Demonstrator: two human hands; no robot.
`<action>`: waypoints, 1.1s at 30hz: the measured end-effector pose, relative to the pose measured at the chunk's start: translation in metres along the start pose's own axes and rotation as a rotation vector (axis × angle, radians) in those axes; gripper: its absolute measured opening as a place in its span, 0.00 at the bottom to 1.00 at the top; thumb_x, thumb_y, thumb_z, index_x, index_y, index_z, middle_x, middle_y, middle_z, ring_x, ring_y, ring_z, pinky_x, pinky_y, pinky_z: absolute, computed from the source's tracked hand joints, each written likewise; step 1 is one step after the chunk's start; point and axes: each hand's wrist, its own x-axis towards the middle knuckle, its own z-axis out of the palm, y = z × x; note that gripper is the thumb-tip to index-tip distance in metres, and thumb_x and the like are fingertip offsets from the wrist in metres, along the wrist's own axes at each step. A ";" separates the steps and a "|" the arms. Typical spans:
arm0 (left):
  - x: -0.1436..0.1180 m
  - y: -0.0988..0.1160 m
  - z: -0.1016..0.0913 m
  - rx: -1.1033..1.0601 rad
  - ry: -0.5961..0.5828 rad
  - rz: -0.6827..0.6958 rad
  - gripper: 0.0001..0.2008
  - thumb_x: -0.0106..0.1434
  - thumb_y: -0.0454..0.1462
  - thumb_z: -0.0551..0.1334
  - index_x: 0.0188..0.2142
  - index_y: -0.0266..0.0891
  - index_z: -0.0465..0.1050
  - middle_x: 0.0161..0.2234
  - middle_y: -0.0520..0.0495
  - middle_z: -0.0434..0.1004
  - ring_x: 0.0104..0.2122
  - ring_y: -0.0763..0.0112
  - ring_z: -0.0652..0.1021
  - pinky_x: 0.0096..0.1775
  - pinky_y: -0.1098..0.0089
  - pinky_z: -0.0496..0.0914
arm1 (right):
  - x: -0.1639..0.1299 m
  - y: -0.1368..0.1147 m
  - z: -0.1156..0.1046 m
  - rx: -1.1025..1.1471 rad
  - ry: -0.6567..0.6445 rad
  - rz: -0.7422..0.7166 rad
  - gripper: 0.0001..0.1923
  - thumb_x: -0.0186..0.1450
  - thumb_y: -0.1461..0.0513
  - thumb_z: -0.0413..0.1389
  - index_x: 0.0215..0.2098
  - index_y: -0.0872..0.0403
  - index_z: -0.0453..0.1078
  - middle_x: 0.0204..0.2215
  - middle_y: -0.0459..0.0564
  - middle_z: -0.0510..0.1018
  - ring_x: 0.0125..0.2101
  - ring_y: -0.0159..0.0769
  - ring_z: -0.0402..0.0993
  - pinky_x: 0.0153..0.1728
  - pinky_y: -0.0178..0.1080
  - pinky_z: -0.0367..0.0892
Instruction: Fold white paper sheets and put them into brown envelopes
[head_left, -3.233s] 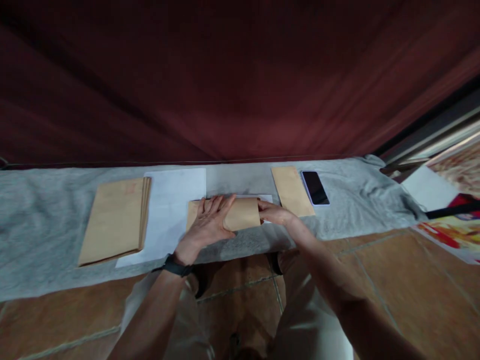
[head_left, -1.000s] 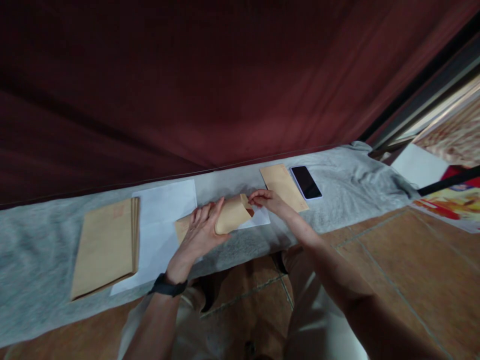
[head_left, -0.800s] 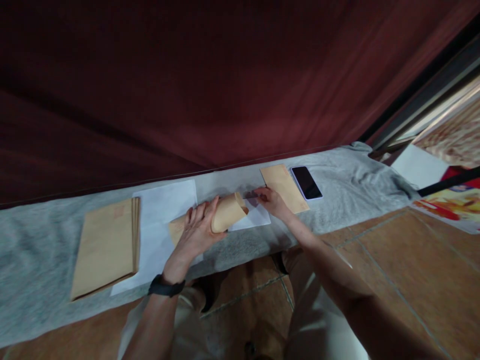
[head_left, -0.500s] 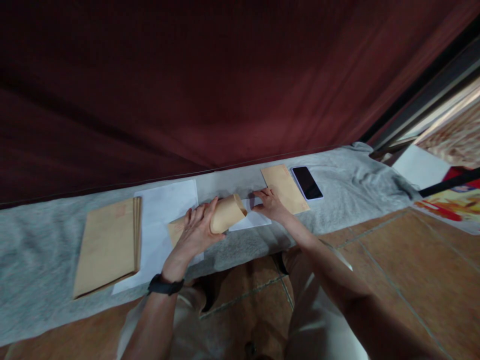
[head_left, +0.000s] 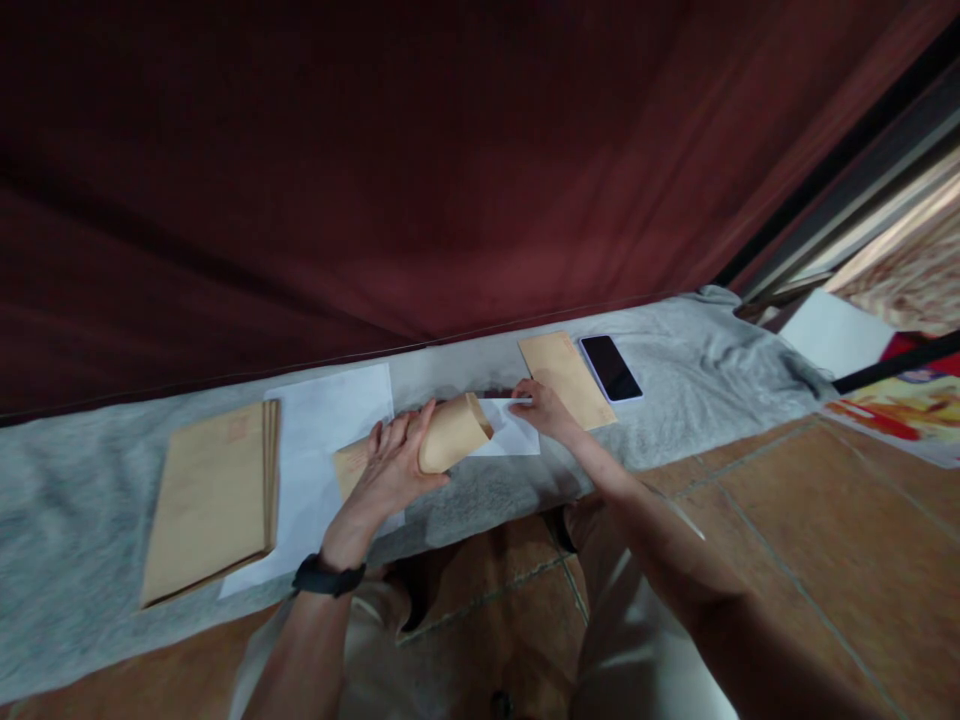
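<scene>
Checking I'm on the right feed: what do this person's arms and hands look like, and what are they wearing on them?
Both forearms are bare, with no sleeves or gloves in view. The left hand has a black band, like a watch or fitness tracker, on its wrist. The right hand shows no band, ring or marking that I can make out.

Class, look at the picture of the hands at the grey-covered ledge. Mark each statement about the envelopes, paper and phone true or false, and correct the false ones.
1. The left hand holds a brown envelope bent open. True.
2. The right hand rests on the phone. False: it touches a folded white sheet.
3. The phone's screen is lit. False: it is dark.
4. A stack of brown envelopes lies at the left. True.
5. A watch is on the right wrist. False: the left.
</scene>
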 end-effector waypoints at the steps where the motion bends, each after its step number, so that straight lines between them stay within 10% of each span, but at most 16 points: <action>1: 0.000 0.000 0.000 -0.003 0.000 0.001 0.55 0.57 0.44 0.70 0.74 0.50 0.36 0.62 0.39 0.64 0.64 0.46 0.65 0.66 0.39 0.50 | 0.000 0.000 -0.002 0.045 0.021 0.031 0.05 0.56 0.66 0.60 0.30 0.51 0.70 0.31 0.44 0.76 0.35 0.35 0.73 0.41 0.38 0.68; 13: 0.004 -0.007 0.006 0.014 0.012 0.018 0.56 0.56 0.47 0.70 0.74 0.48 0.37 0.63 0.37 0.65 0.63 0.43 0.66 0.65 0.40 0.52 | -0.011 -0.011 -0.010 0.924 -0.044 0.406 0.17 0.51 0.57 0.66 0.39 0.51 0.73 0.32 0.48 0.82 0.33 0.42 0.79 0.37 0.42 0.74; 17: 0.003 -0.004 0.006 0.020 0.017 0.011 0.56 0.56 0.47 0.70 0.74 0.48 0.38 0.62 0.37 0.65 0.63 0.43 0.66 0.66 0.39 0.52 | -0.020 -0.007 -0.004 0.884 -0.149 0.441 0.13 0.51 0.61 0.64 0.35 0.52 0.75 0.31 0.49 0.83 0.32 0.44 0.80 0.37 0.44 0.75; 33: -0.006 -0.003 -0.006 0.129 0.097 -0.012 0.55 0.57 0.43 0.71 0.74 0.48 0.37 0.64 0.36 0.64 0.64 0.45 0.66 0.67 0.40 0.51 | -0.003 0.008 -0.034 0.673 0.188 0.373 0.17 0.46 0.57 0.64 0.34 0.53 0.75 0.27 0.45 0.81 0.29 0.38 0.75 0.34 0.40 0.70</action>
